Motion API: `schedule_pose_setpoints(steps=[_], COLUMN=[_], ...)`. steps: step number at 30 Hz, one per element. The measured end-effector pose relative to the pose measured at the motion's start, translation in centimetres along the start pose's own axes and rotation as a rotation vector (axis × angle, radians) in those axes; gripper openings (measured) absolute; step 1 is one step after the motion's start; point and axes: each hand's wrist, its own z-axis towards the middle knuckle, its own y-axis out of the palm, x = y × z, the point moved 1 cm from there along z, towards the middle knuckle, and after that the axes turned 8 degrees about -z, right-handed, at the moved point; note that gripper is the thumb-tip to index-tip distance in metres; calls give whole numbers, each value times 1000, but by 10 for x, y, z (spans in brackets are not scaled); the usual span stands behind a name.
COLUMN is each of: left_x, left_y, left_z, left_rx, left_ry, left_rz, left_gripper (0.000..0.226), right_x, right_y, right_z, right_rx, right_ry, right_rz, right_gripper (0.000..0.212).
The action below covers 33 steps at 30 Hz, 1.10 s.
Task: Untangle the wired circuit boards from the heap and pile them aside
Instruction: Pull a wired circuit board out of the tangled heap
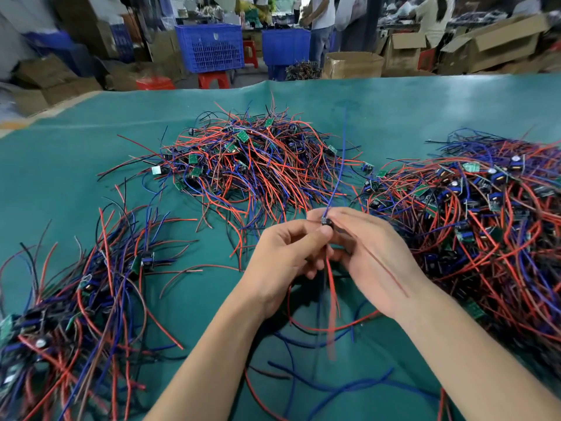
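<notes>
Both hands meet at the middle of the green table. My left hand and my right hand pinch one small wired circuit board between their fingertips. Its blue wire rises up and away, and its red wires hang down between my wrists. A heap of tangled boards with red, blue and black wires lies behind the hands. A larger tangle fills the right side. Another pile lies at the left, near my left forearm.
The green table mat ends at a far edge. Loose wires lie between my forearms. Beyond the table stand blue crates, red stools, cardboard boxes and several people.
</notes>
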Motion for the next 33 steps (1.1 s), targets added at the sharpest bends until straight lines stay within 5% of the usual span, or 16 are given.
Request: schedule_pose_setpoints(steps=[4, 15, 18, 22, 28, 33], left_x=[1, 4, 3, 4, 2, 2], left_y=[3, 4, 4, 4, 4, 6], left_z=[-1, -1, -2, -5, -3, -2], left_rx=[-12, 8, -18, -51, -5, -26], left_ry=[-61, -129, -122, -123, -113, -120], left_rz=[-40, -40, -8, 9, 90, 93], left_gripper=[16, 27, 36, 32, 31, 21], right_x=[-1, -5, -6, -3, 1, -2], right_y=[-8, -15, -19, -23, -22, -35], right_z=[1, 0, 1, 3, 4, 10], right_rx=[120, 16, 11, 53, 62, 271], right_ry=[-90, -53, -39, -15, -43, -140], right_rz=[-157, -244, -271, -302, -431, -456], right_gripper=[19, 18, 35, 15, 20, 31])
